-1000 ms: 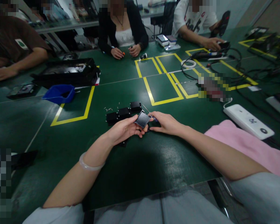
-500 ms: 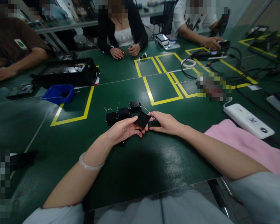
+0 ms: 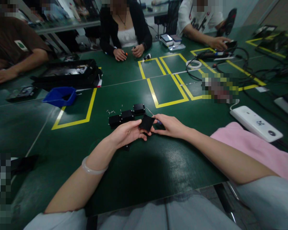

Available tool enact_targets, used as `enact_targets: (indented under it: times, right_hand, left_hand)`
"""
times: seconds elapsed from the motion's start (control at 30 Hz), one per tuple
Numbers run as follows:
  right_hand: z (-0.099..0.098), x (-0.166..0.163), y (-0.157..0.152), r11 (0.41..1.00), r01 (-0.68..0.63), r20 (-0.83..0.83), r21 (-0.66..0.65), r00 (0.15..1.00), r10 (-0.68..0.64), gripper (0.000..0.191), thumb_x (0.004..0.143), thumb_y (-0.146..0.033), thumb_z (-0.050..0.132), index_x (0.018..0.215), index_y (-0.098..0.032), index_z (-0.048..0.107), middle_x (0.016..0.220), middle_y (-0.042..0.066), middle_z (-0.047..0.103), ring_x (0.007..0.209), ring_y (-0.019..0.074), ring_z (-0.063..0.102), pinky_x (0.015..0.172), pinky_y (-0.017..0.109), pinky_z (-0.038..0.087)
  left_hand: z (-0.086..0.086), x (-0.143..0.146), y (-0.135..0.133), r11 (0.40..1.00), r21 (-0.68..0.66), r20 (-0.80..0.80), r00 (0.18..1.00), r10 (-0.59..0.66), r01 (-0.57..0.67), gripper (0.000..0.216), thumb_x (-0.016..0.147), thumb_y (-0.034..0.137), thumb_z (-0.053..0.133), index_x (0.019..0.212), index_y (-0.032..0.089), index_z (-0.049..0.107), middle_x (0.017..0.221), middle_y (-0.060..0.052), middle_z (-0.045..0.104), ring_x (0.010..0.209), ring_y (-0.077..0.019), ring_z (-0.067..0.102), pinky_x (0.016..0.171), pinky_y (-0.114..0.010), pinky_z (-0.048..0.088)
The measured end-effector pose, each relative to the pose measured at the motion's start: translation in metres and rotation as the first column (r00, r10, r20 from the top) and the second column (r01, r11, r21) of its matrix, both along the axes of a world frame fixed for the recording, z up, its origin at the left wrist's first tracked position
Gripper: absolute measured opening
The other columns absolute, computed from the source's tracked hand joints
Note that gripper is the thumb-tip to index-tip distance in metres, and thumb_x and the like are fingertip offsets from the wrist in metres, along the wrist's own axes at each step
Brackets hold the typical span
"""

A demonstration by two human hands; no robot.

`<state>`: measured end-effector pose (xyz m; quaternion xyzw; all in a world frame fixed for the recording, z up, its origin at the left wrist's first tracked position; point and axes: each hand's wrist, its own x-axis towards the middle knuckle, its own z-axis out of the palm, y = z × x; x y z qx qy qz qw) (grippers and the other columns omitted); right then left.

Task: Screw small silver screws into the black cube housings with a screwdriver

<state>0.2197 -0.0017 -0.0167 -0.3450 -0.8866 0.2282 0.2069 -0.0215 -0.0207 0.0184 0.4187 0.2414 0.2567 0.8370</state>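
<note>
Pale bracelet (image 3: 92, 169) sitting on the wrist in the lower centre. Left hand (image 3: 126, 134) is hovering over the green bench (image 3: 134, 172) mid-frame, fingers pinching one small black square part (image 3: 146, 122). The part is flat, dark, tilted, and held just above the bench between both hands. Right hand (image 3: 171, 126) is meeting it from the right, fingers pressed together around one thin tool (image 3: 150, 112), its metal shaft poking up-left past the part.

Just behind, three black boxes (image 3: 127, 115) are lying in a diagonal row, touching or nearly so. A scatter of tiny screws (image 3: 111, 111) is lying left of them, too small to count.

At right, one pink cloth (image 3: 252, 147) and one white power strip (image 3: 255, 123) are lying on the bench. The strip is showing grey marks too small to read.

Further left, one blue bin (image 3: 60, 95) and one long black tray (image 3: 69, 73) are sitting by yellow tape outlines (image 3: 165, 89).

At the far edge, other people's hands are resting on the bench.
</note>
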Motion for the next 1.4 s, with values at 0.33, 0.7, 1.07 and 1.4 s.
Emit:
enact_targets:
  times: [0.33,0.7,1.07,1.4]
  right_hand:
    - [0.001,0.002,0.001,1.0,-0.011,-0.012,0.01,1.0,0.012,0.04,0.089,-0.035,0.068,0.122,-0.022,0.05,0.116,0.009,0.067,0.104,0.0254,0.065,0.083,0.038,0.052]
    - [0.001,0.007,0.008,0.999,0.043,-0.13,-0.02,0.99,-0.045,0.038,0.088,-0.031,0.07,0.119,-0.02,0.051,0.113,0.009,0.068,0.104,0.0242,0.066,0.089,0.04,0.052]
    - [-0.004,0.01,0.013,0.995,0.07,-0.198,-0.066,0.977,-0.081,0.037,0.089,-0.033,0.068,0.119,-0.021,0.052,0.112,0.008,0.069,0.101,0.0229,0.067,0.09,0.041,0.053]
    - [-0.005,0.011,0.014,0.996,0.075,-0.21,-0.057,0.974,-0.085,0.034,0.09,-0.034,0.066,0.119,-0.022,0.052,0.111,0.007,0.069,0.1,0.0219,0.067,0.088,0.038,0.052]
  left_hand:
    - [0.008,0.001,0.001,0.987,0.003,-0.017,0.987,0.158,-0.158,0.037,0.091,0.031,0.062,0.122,0.011,0.065,0.104,-0.013,0.068,0.09,-0.0202,0.066,0.071,-0.028,0.057]
    - [0.032,-0.014,0.007,0.93,-0.079,-0.016,0.933,0.36,-0.36,0.044,0.073,0.029,0.053,0.114,0.015,0.059,0.091,-0.008,0.061,0.075,-0.0194,0.063,0.05,-0.027,0.056]
    - [0.031,-0.019,0.015,0.887,-0.074,-0.063,0.89,0.452,-0.456,0.029,0.071,0.027,0.056,0.097,0.014,0.06,0.073,-0.002,0.05,0.057,-0.0108,0.047,0.044,-0.019,0.039]
    - [0.042,-0.028,0.013,0.728,0.629,-0.433,0.654,0.621,-0.275,0.022,0.08,0.033,0.075,0.087,0.018,0.062,0.066,0.001,0.058,0.062,-0.0135,0.056,0.06,-0.023,0.046]
